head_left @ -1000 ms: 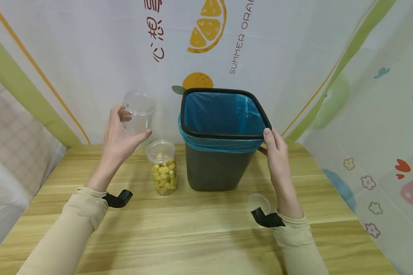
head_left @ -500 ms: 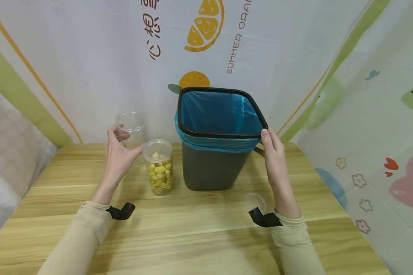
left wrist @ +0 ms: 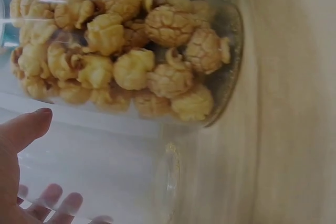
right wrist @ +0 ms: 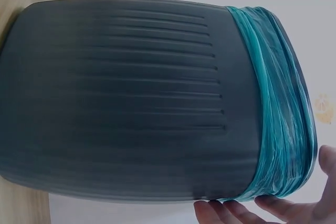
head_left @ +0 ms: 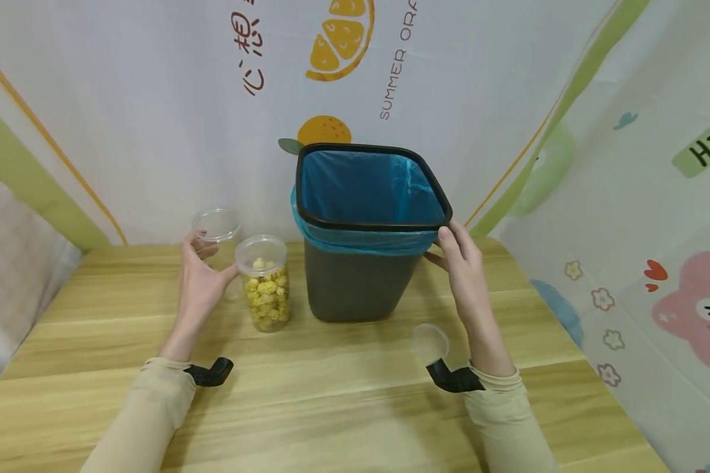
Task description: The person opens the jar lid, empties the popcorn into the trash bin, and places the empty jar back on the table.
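My left hand [head_left: 201,279] holds a clear empty plastic jar [head_left: 217,225] at the back left, fingers around its far side and thumb in front. The left wrist view has the jar's base [left wrist: 170,182] low near the tabletop; whether it touches is hard to tell. Close beside it stands a clear jar of yellow popcorn [head_left: 266,289] with its top covered. My right hand [head_left: 467,269] grips the right front corner of a dark grey trash can [head_left: 355,282], thumb at the black rim. A blue bag [head_left: 367,242] lines the can and folds over its edge.
A round clear lid [head_left: 430,338] lies on the wooden table [head_left: 331,407], near my right wrist. Behind the table hangs a white printed curtain [head_left: 201,131], close to the can. A patterned sheet [head_left: 627,249] borders the right side.
My left hand has lowered the empty jar toward the table, beside the popcorn jar. The right hand keeps its grip on the can. The head view has shifted slightly.
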Demonstrator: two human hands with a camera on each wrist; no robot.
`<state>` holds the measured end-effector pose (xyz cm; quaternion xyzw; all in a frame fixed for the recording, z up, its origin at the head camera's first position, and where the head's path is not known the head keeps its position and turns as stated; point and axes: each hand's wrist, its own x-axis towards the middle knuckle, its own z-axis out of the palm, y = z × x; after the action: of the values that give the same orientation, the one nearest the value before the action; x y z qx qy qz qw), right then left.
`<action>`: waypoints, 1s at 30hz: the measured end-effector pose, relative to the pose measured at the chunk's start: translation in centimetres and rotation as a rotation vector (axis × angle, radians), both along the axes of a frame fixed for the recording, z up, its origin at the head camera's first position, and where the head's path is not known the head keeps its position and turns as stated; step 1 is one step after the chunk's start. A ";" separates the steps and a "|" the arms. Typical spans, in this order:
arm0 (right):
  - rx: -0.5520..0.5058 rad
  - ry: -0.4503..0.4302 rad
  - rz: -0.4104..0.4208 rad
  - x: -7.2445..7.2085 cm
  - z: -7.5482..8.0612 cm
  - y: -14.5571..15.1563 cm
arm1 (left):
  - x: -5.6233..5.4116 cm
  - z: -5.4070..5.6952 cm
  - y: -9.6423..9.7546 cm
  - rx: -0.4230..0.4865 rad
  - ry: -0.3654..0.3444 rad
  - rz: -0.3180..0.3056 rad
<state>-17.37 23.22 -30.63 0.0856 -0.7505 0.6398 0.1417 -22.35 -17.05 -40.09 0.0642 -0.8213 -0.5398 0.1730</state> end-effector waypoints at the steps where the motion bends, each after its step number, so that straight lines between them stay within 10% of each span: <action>1: 0.002 0.004 0.002 0.0 0.0 0.0 | 0.0 -0.1 -0.1 0.003 -0.011 -0.004; 20: 0.023 0.069 -0.109 1.3 0.0 0.7 | 0.9 -0.3 -0.4 -0.037 -0.084 -0.069; 30: -0.001 0.221 -0.250 2.2 1.0 0.0 | 3.0 0.4 -0.6 0.007 0.043 0.017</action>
<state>-15.19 23.25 -29.62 0.0614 -0.7350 0.6041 0.3019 -19.36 -17.67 -39.71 0.0604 -0.8150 -0.5424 0.1950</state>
